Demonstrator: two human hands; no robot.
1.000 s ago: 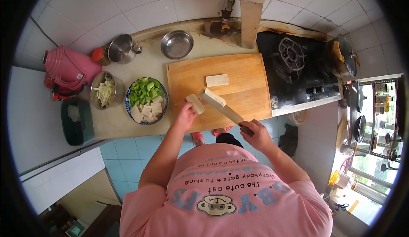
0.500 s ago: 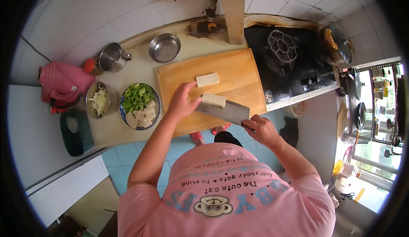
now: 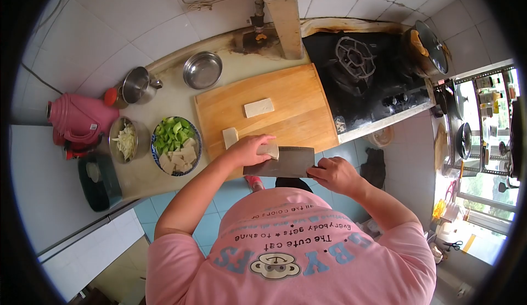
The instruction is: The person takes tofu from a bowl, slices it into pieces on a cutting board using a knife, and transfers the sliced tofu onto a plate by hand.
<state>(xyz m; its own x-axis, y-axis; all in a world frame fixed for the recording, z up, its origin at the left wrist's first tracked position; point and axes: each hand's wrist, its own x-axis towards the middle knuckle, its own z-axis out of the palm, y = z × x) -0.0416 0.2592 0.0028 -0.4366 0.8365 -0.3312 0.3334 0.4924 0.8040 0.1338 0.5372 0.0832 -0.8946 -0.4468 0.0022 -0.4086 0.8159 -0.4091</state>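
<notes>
My right hand (image 3: 336, 174) is wrapped round the handle of a cleaver (image 3: 286, 164), whose broad blade lies nearly flat near the front edge of the wooden cutting board (image 3: 296, 85). Against the blade's far side, my left hand (image 3: 251, 150) has its fingers on a white tofu-like block (image 3: 269, 151), partly covering it. Just left of that hand a second white piece (image 3: 230, 137) rests on the board. Farther back lies a third white block (image 3: 258, 107). A patterned bowl (image 3: 200, 150) to the left holds green pieces (image 3: 173, 134) and white chunks (image 3: 181, 158).
Left on the counter are a bowl of pale shreds (image 3: 125, 141), a steel pot (image 3: 137, 85), a pink thermos (image 3: 79, 119) and a green container (image 3: 99, 181). Behind the board is a steel bowl (image 3: 202, 70). On the right, a stove (image 3: 373, 91) carries a lidded pot (image 3: 426, 47).
The piece held in my left hand a second ago now lies on the board. My left hand has come to the block by the blade. The view has shifted, and the cleaver has turned flatter.
</notes>
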